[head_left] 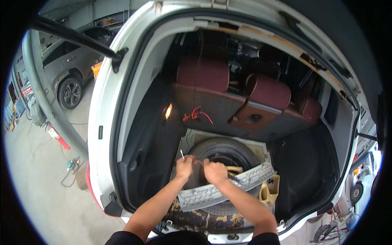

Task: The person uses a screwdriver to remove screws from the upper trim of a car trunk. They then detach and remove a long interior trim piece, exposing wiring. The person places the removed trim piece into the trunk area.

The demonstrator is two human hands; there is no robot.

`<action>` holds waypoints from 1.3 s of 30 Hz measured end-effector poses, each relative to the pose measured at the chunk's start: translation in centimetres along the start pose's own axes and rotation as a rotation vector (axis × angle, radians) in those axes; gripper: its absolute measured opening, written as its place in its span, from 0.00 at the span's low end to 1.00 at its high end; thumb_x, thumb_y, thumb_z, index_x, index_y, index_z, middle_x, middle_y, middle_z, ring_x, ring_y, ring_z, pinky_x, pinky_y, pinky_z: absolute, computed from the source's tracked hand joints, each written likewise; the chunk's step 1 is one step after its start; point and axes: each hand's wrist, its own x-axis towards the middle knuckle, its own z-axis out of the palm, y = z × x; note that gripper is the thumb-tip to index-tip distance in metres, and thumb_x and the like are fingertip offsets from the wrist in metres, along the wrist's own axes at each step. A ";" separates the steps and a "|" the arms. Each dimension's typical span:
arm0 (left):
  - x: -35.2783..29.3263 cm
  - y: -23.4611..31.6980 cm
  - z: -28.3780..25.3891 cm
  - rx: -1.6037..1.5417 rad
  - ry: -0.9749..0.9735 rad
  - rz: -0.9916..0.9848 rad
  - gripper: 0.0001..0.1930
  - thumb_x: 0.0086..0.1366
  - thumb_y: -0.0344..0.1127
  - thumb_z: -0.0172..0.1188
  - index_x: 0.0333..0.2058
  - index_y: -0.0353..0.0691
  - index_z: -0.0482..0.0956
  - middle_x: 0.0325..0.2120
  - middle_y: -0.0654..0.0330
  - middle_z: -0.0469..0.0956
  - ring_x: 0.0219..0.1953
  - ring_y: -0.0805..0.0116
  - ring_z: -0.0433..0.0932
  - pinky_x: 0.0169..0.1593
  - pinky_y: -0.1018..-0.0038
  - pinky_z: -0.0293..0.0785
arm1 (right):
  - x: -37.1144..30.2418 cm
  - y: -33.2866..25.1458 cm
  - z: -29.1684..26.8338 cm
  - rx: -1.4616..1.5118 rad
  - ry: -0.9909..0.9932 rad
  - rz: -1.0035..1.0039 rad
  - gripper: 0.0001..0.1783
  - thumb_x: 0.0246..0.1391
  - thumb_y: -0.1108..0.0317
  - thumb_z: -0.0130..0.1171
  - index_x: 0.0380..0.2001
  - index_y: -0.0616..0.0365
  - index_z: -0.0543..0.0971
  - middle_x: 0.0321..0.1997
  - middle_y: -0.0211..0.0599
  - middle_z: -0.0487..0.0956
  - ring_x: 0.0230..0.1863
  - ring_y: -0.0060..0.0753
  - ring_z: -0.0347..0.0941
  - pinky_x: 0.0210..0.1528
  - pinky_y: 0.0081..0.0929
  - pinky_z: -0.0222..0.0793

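Both hands are raised over the spare-wheel well of a car's boot. My left hand (185, 167) is closed in a pinch, and a slim white rod (182, 154) sticks up from it. Beside it my right hand (214, 172) is also closed. A thin pale strand (199, 162) seems to run between the two hands; its ends are hidden in the fingers. Beneath them lies a spare tyre (220, 145). A light grey foam-like panel with a honeycomb pattern (206, 197) lies slantwise across the well, under my right forearm.
A lit lamp (168, 111) and red clamps with wire (198, 114) are by the folded-up seat backs (203, 76). Beige moulded trays (269, 191) sit at the well's right. A black strut (75, 36) crosses the upper left. Another car (67, 61) stands outside.
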 end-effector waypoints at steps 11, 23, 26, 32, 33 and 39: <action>-7.7 -18.6 -15.5 0.486 -0.055 -0.394 0.09 0.61 0.36 0.61 0.37 0.37 0.75 0.23 0.62 0.79 0.13 0.78 0.66 0.14 0.78 0.59 | -24.4 5.7 24.1 0.742 -0.255 1.363 0.23 0.47 0.49 0.58 0.28 0.63 0.82 0.32 0.50 0.81 0.41 0.53 0.78 0.46 0.41 0.71; -5.7 -25.3 -18.2 0.587 -0.056 -0.463 0.12 0.63 0.37 0.56 0.40 0.37 0.76 0.25 0.63 0.82 0.13 0.78 0.68 0.14 0.76 0.62 | -22.6 3.1 29.2 1.338 0.021 1.773 0.19 0.52 0.57 0.63 0.37 0.62 0.73 0.24 0.34 0.74 0.12 0.25 0.58 0.11 0.26 0.52; -3.9 -25.8 -18.3 0.582 -0.058 -0.447 0.11 0.63 0.38 0.56 0.39 0.37 0.77 0.21 0.65 0.81 0.16 0.77 0.72 0.18 0.76 0.67 | -21.9 2.3 30.3 1.370 0.107 1.776 0.16 0.51 0.61 0.64 0.36 0.60 0.73 0.23 0.31 0.69 0.14 0.24 0.57 0.11 0.24 0.51; -2.1 -25.8 -17.5 0.920 0.002 -0.219 0.11 0.64 0.41 0.56 0.35 0.37 0.78 0.21 0.63 0.81 0.22 0.70 0.79 0.29 0.70 0.73 | -21.9 2.5 30.0 1.412 0.078 1.736 0.12 0.50 0.65 0.65 0.33 0.59 0.75 0.23 0.29 0.69 0.15 0.24 0.58 0.11 0.23 0.51; -1.9 -25.7 -17.5 0.968 -0.026 -0.220 0.12 0.64 0.41 0.56 0.34 0.38 0.78 0.21 0.62 0.81 0.23 0.69 0.80 0.30 0.69 0.74 | -22.2 2.5 30.0 1.426 0.096 1.717 0.11 0.50 0.65 0.65 0.32 0.59 0.75 0.23 0.28 0.69 0.15 0.23 0.58 0.11 0.23 0.51; -1.0 -26.4 -17.9 1.015 0.023 -0.196 0.12 0.63 0.42 0.57 0.32 0.38 0.77 0.21 0.61 0.81 0.21 0.69 0.80 0.28 0.69 0.74 | -22.6 2.6 29.9 1.421 0.076 1.710 0.10 0.50 0.66 0.65 0.30 0.60 0.75 0.22 0.27 0.68 0.15 0.22 0.58 0.11 0.23 0.51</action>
